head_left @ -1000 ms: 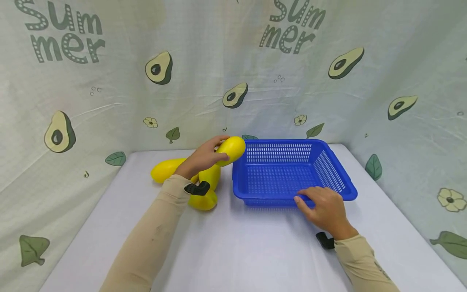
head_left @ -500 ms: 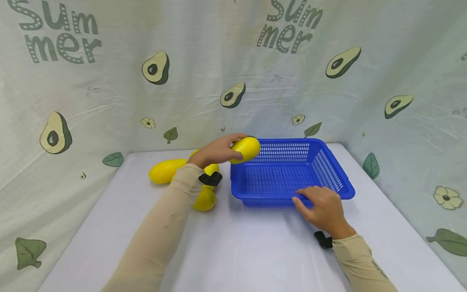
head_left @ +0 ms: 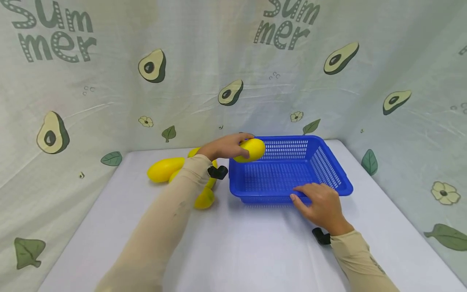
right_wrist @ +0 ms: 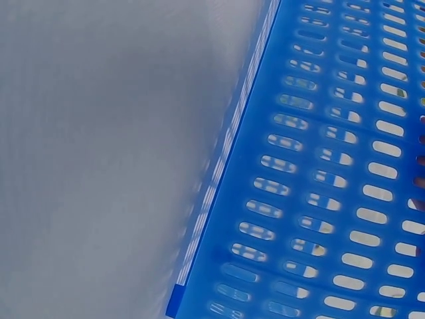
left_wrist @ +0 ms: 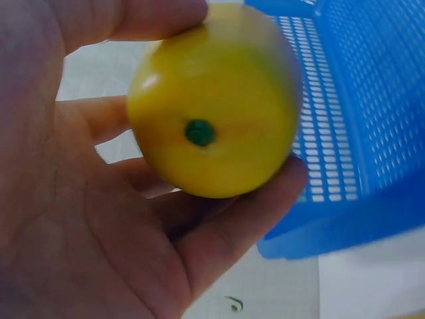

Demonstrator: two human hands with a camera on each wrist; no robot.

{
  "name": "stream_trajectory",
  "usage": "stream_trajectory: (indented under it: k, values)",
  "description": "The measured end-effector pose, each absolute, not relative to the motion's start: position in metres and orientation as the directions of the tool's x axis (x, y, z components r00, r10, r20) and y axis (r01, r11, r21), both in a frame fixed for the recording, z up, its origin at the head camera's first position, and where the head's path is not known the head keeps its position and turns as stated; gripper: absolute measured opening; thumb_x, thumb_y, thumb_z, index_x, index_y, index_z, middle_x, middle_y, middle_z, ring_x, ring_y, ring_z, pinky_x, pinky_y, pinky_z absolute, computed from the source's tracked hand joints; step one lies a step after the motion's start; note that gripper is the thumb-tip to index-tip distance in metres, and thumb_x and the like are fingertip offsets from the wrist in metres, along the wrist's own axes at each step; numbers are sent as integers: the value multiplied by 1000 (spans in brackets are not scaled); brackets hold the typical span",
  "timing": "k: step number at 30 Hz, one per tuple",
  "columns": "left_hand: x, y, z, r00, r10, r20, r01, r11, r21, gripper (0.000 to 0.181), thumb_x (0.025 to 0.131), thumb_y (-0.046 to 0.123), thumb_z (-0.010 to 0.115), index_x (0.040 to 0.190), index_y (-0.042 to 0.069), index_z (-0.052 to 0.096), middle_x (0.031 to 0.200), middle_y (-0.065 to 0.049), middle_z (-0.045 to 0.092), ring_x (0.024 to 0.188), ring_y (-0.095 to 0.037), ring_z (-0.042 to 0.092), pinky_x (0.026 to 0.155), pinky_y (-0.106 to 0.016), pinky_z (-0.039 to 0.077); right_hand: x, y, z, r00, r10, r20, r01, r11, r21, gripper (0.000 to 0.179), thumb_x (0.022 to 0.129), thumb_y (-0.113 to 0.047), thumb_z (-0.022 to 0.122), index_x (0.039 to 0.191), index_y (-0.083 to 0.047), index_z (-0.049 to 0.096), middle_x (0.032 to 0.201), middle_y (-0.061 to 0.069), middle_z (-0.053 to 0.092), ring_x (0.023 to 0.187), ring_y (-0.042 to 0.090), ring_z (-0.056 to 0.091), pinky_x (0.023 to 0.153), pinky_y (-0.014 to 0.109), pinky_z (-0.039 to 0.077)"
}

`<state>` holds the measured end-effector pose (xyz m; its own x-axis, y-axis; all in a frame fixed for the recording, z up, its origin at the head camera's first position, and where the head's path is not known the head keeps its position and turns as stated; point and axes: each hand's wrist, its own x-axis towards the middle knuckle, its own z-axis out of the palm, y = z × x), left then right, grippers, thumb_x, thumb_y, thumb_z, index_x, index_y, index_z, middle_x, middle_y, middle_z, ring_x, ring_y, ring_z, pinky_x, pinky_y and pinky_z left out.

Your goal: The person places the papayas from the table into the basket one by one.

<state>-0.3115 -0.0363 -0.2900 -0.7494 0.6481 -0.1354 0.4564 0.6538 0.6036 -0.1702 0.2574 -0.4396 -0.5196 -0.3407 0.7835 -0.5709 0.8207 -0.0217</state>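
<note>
My left hand (head_left: pixel 228 147) holds a smooth yellow mango (head_left: pixel 257 149) over the left rim of a blue plastic basket (head_left: pixel 262 198). Up close in the left wrist view, the mango (left_wrist: pixel 219 93) shows a green stem spot, with thumb and fingers curled round its sides. At the basket's front rim, my right hand (head_left: pixel 322 206) has its fingers over the edge and its thumb on the near side. The right wrist view shows only the slotted basket wall (right_wrist: pixel 292 186) and the cloth. Several more mangoes (head_left: pixel 165 170) lie left of the basket, partly hidden by my left forearm.
A white cloth (head_left: pixel 240 247) covers the table. Behind it and along the sides hangs a pale curtain (head_left: pixel 197 48) printed with avocados and leaves. One yellow mango with a greenish patch (head_left: pixel 205 198) lies nearest to me in the group.
My left hand has carried the mango rightward, from beside the basket to over its left rim. The right hand stays at the front rim. The head view has shifted slightly.
</note>
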Motion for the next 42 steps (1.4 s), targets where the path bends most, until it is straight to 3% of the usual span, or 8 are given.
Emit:
stream_trajectory:
  k: [5, 19, 34, 42]
  values:
    - [-313, -32, -288, -737, 659, -147, 447, 639, 626, 71, 90, 27, 63, 156, 19, 36, 145, -12, 47, 119, -25, 49, 98, -39, 46, -175, 256, -438, -512, -351, 783, -576, 817, -10, 36, 89, -41, 63, 88, -8, 77, 80, 6, 73, 68, 25, 70, 55, 44, 55]
    - [-308, -16, -293, -718, 684, -131, 503, 639, 582, 70, 91, 30, 64, 154, 18, 36, 135, -3, 53, 111, -21, 52, 95, -37, 46, -175, 256, -440, -512, -328, 794, -563, 826, -22, 39, 90, -43, 59, 88, -9, 78, 79, 5, 73, 66, 25, 70, 54, 45, 54]
    - [-304, 9, -295, -721, 680, -132, 509, 650, 565, 71, 94, 33, 66, 156, 19, 34, 139, -2, 52, 112, -20, 52, 96, -35, 45, -170, 254, -443, -526, -305, 794, -546, 836, -41, 41, 92, -44, 58, 88, -7, 78, 79, 5, 73, 67, 26, 69, 56, 46, 53]
    - [-301, 18, -298, -737, 668, -100, 500, 639, 584, 69, 95, 33, 67, 154, 17, 35, 132, -2, 55, 107, -18, 54, 95, -35, 47, -169, 255, -442, -532, -304, 790, -542, 840, -42, 41, 92, -43, 58, 89, -8, 77, 80, 6, 74, 69, 26, 70, 57, 46, 54]
